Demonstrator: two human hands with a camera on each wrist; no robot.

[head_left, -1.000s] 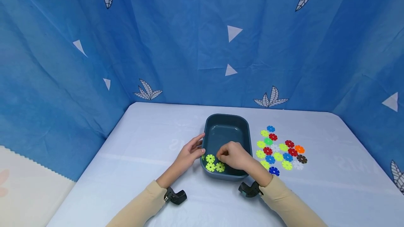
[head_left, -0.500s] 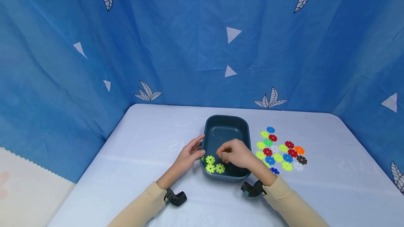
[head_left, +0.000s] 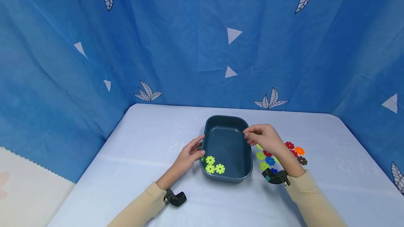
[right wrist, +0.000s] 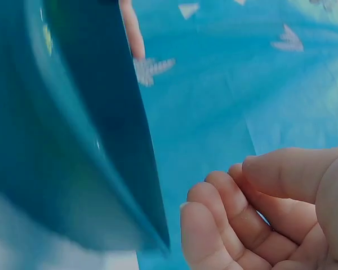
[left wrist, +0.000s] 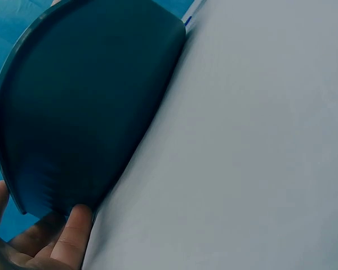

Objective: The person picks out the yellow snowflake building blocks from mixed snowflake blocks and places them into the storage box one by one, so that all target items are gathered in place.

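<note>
A dark teal plastic bin stands on the white table. Yellow-green notched plastic discs lie in its near left corner. My left hand rests against the bin's left side, fingertips at the rim; in the left wrist view its fingers touch the wall with relaxed joints. My right hand is over the bin's right rim, between the bin and the loose discs. In the right wrist view its fingers are loosely bent beside the thumb, with nothing visible between them.
Loose notched discs in red, orange, brown, blue and yellow-green lie on the table right of the bin, partly hidden by my right hand and forearm. A blue patterned cloth hangs behind the table. Black cameras are strapped to both wrists.
My right hand has risen from inside the bin and moved right, past its right rim toward the loose discs. The left hand and the discs in the bin have stayed put.
</note>
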